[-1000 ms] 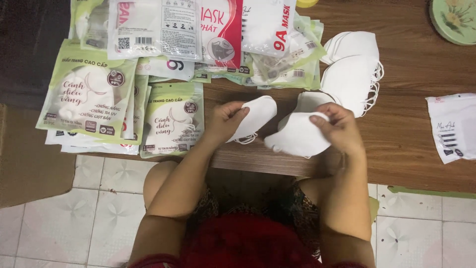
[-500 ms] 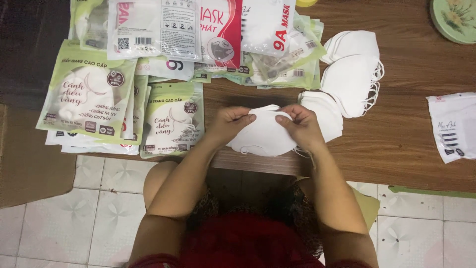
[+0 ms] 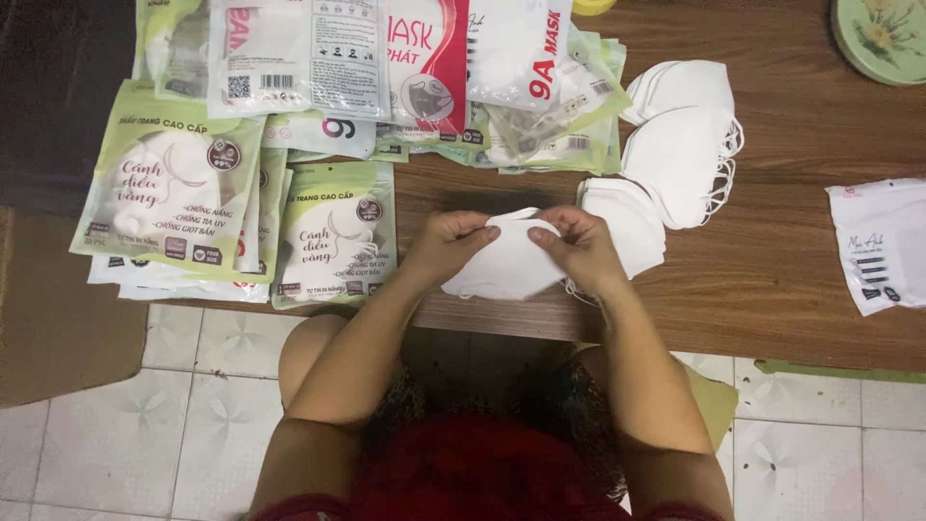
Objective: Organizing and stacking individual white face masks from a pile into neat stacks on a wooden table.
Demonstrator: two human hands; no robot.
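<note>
Brown wood makes up the table [image 3: 801, 289], and pale tiles cover the floor [image 3: 116, 434] below it. Both hands hold one white mask [image 3: 506, 265] just above the near edge of the table. The left hand [image 3: 449, 246] pinches its top left side, and the right hand [image 3: 579, 249] pinches its top right side, so the mask is stretched between them. Just beside the right hand lies a small pile of white masks [image 3: 632, 217], and a second pile of masks [image 3: 685, 145] sits a bit further back with its ear loops hanging out. To the left lie flat green and white bags [image 3: 174, 198], each with a mask inside that shows through a clear window. One more green bag [image 3: 333, 236] lies near the left hand. At the far side is a heap of see-through bags with red and white fronts [image 3: 424, 68]; what is in them is hard to make out. A white bag with a label [image 3: 883, 241] is cut off at the right edge. A round green plate [image 3: 883, 39] is cut off in the top corner. A brown sheet of cardboard [image 3: 48, 318] lies on the left.
</note>
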